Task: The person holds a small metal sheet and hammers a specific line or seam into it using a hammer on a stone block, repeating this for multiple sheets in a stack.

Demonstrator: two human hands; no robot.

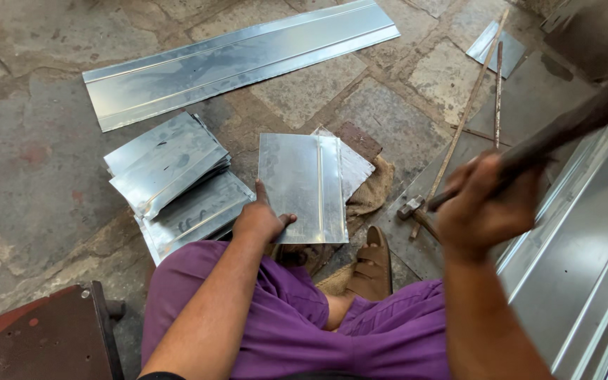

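One small metal sheet lies flat on the stone floor before the knees, the left hand pressed on its lower left corner, fingers spread. The right hand is fisted around one dark rod, raised. One stack of cut sheets lies just left; one long strip beyond.

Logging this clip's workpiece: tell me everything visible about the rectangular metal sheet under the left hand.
The shiny grey rectangular metal sheet lies flat on a similar sheet and brown sacking on the stone floor. A raised fold line runs along its length near its right edge. Its surface looks smudged and galvanised. The left hand presses its lower left corner.
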